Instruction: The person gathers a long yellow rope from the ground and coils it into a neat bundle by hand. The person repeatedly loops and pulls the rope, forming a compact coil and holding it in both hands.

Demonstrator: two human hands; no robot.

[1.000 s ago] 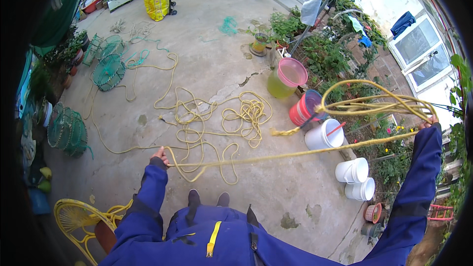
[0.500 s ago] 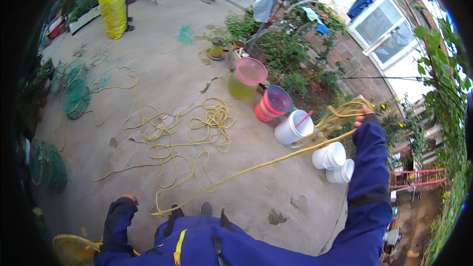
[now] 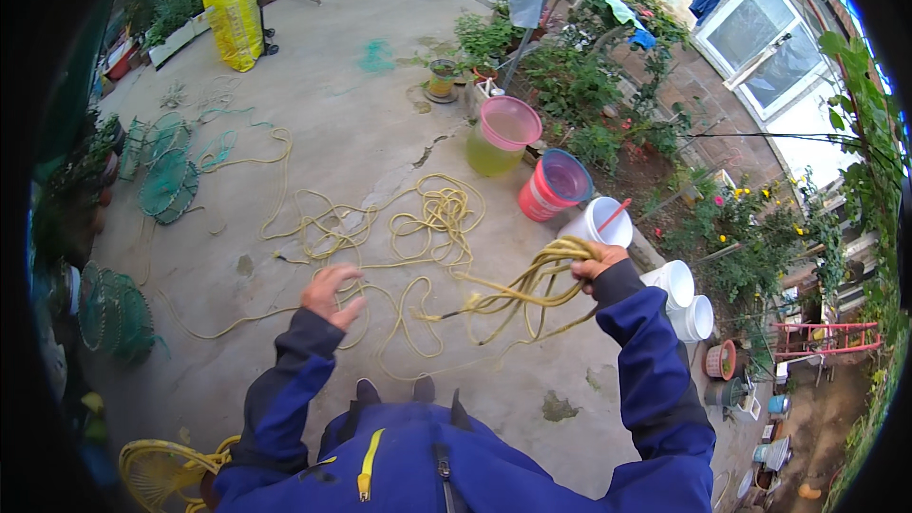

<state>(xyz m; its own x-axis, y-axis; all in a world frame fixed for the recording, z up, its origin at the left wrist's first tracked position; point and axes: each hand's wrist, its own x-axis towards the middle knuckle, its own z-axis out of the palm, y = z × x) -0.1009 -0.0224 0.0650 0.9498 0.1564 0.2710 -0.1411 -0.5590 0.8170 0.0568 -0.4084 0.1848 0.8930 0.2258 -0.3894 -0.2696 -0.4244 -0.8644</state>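
Gathered loops of yellow rope (image 3: 543, 287) hang from my right hand (image 3: 600, 264), which is closed around them in front of me. A dark-tipped rope end sticks out leftward from the bundle. My left hand (image 3: 332, 296) is raised to the left of the bundle, apart from it, fingers spread and holding nothing. Beyond both hands, more yellow rope (image 3: 439, 216) lies in a loose tangle on the concrete, with strands trailing left. Whether the held loops still join the rope on the ground is hard to make out.
Along the right stand a pink-rimmed tub (image 3: 510, 123), a red bucket (image 3: 554, 186) and white buckets (image 3: 674, 282) beside a planted bed. Green net traps (image 3: 169, 186) lie at left. A yellow wire-like frame (image 3: 163, 471) is at lower left; a yellow sack (image 3: 234, 21) stands far back.
My right hand has come inward and left from far right with the rope loops. The taut strand has gone slack. My left hand has risen and opened toward the middle.
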